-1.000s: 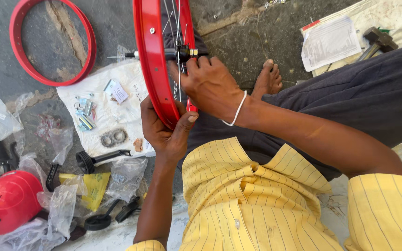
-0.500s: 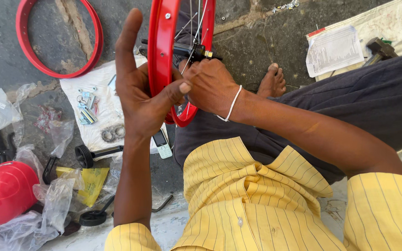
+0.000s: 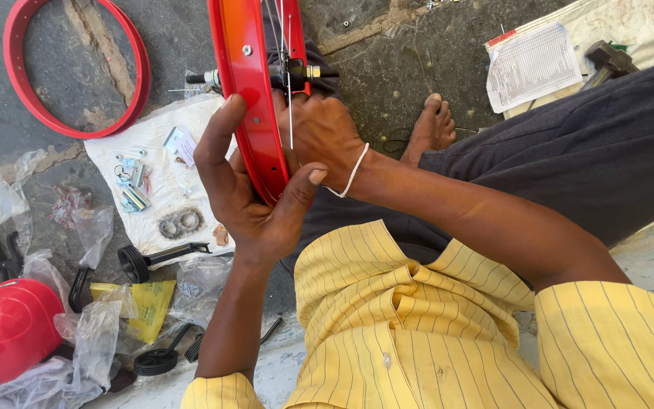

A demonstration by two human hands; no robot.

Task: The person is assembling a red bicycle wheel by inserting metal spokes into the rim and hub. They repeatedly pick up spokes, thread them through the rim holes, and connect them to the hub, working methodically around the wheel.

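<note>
Two hands meet on a red wheel rim (image 3: 255, 113), which stands upright on its edge in front of the person's lap, its spokes and hub axle (image 3: 297, 73) showing just behind the rim wall. The left hand (image 3: 255, 201) cups the rim's lower curve from outside, fingers up along one face and thumb pressed toward the other, so its grip is closed around the rim. The right hand (image 3: 319, 132) reaches in from the far side, wrist wearing a white band (image 3: 351, 173); its fingers curl at the spokes near the rim, but how firmly they close cannot be told.

Beyond the wheel a bare foot (image 3: 431, 125) rests on the concrete floor. To the left lies a white sheet (image 3: 153, 189) carrying small bolts and two bearing rings (image 3: 179, 223). A second red rim (image 3: 77, 68) lies flat further off. Nearer the person sit plastic bags, black pedals (image 3: 145, 261) and a red plastic part (image 3: 9, 329). A printed paper (image 3: 531, 68) lies at upper right.
</note>
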